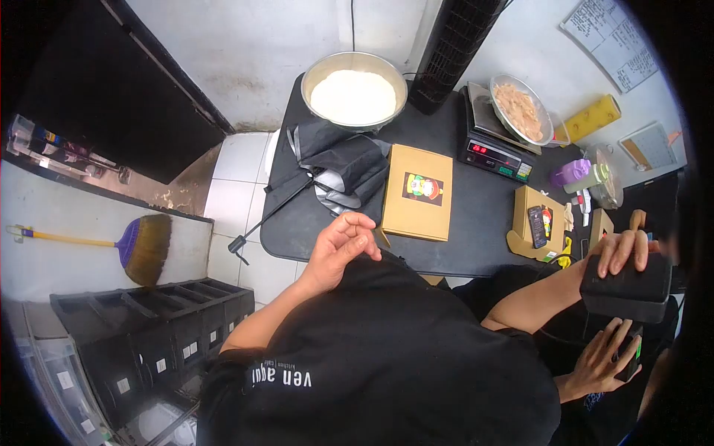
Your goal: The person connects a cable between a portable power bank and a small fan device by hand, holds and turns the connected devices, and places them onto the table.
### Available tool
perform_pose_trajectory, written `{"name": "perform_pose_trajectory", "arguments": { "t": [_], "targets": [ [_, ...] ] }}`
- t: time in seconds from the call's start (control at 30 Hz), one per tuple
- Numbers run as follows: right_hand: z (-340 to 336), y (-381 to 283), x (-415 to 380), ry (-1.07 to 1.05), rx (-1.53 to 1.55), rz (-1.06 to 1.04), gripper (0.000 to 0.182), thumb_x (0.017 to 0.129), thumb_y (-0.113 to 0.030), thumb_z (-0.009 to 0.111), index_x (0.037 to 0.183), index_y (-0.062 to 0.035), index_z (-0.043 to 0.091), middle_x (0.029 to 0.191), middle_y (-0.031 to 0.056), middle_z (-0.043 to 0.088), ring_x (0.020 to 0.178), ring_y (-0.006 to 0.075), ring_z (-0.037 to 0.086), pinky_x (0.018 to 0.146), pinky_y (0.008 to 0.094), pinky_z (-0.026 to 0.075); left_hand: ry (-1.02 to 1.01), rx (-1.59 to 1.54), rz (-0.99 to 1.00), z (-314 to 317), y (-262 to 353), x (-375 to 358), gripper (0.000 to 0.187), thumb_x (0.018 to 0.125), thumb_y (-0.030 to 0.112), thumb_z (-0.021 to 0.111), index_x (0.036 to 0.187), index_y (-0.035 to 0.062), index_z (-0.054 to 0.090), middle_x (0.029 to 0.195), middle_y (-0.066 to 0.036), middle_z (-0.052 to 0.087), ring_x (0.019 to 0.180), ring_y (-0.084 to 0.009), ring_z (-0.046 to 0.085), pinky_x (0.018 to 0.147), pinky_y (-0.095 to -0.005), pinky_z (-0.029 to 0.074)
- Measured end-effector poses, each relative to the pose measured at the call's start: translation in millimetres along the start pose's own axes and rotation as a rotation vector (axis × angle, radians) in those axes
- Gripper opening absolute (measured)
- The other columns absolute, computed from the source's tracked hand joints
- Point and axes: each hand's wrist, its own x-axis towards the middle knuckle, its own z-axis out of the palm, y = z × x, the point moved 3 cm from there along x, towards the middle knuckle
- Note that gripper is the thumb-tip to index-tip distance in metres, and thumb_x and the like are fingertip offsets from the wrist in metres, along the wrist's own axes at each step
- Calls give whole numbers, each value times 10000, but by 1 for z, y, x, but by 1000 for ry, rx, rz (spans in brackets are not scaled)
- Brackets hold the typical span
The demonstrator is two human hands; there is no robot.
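Note:
My left hand [343, 251] is held above the front edge of the dark table, palm turned up and fingers loosely curled, with nothing in it. Beside it lies a closed brown cardboard box [416, 201] with a colourful cartoon label. A dark folding umbrella [346, 165], partly spread, rests to the left of that box. Out at the far right, my right hand [628, 251] has its fingers over the upper edge of a black box-shaped thing [623, 290]. Just below it, another person's hand [601, 364] grips a black device [631, 355] with a green light.
A metal bowl of white powder [353, 97] stands at the back of the table. A scale [491, 152] carries a bowl of pale meat pieces [518, 110]. Nearby are a phone [537, 227] on a smaller box [520, 241], bottles [571, 172] and a black tower [454, 52]. Left: broom [146, 249], black bins [152, 342].

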Motion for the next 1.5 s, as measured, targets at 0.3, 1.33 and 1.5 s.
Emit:
{"name": "perform_pose_trajectory", "arguments": {
  "t": [0.3,1.33,1.5],
  "targets": [
    [10,29,-19,167,1,-90,575,865,-343,579,1287,20,437,872,109,525,622,231,542,404,312,510,-67,23,-9,4,2,4,332,905,276,572,1108,29,486,780,-57,549,768,-193,599,745,-337,480],
    [32,48,-47,301,-111,10,520,935,-356,431,1317,-6,395,862,144,478,601,242,487,442,358,489,-285,96,-49,14,12,11,249,888,92,595,1102,23,489,849,-15,543,807,-90,567,754,-239,461],
    [47,53,-45,299,-183,12,766,807,-571,544,1310,-14,389,841,159,469,598,255,482,450,365,491,-310,105,-54,16,13,13,256,880,82,606,1102,24,493,845,-10,543,809,-81,550,763,-236,440]
  ]
}}
